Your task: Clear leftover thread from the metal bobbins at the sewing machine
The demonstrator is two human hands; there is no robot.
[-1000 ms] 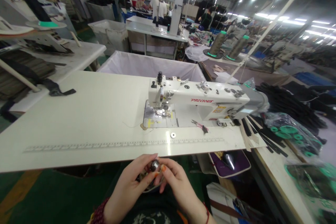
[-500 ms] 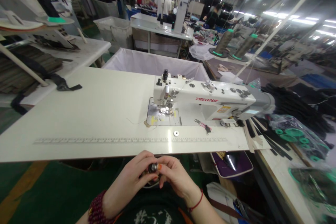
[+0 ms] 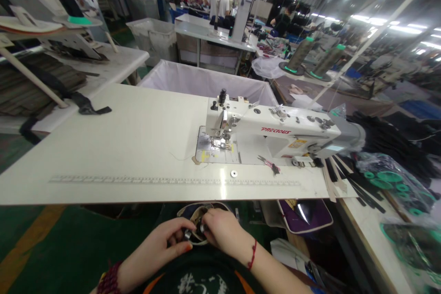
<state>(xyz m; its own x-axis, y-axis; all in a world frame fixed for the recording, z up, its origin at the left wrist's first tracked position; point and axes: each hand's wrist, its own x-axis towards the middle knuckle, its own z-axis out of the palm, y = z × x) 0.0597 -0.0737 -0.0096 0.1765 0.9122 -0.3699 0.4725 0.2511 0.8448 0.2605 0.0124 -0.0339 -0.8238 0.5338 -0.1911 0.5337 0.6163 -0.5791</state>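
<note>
Below the table's front edge, my left hand (image 3: 172, 240) pinches a small shiny metal piece (image 3: 188, 234), bobbin-case-like in size, between thumb and fingers. My right hand (image 3: 222, 227) is beside it, back of the hand up, its fingers bent down into a round, light-rimmed container (image 3: 181, 212) on my lap side. Something small and shiny shows at those fingertips, but its kind is hidden. On the table above lies a small silver disc (image 3: 234, 173) with a centre hole. Behind it stands a white sewing machine (image 3: 275, 131).
Pink-handled thread snips (image 3: 269, 164) lie near the machine bed. A printed ruler scale (image 3: 172, 181) runs along the white table (image 3: 138, 133). Dark and beige strips (image 3: 339, 177) lie at the right. A purple-lined drawer (image 3: 306, 218) hangs under the table; a lined bin (image 3: 206, 78) stands behind.
My hands were together on a small dark-and-metal piece; now they are apart. The left has drawn slightly left and down with a metal piece, and the right has turned palm-down into the container.
</note>
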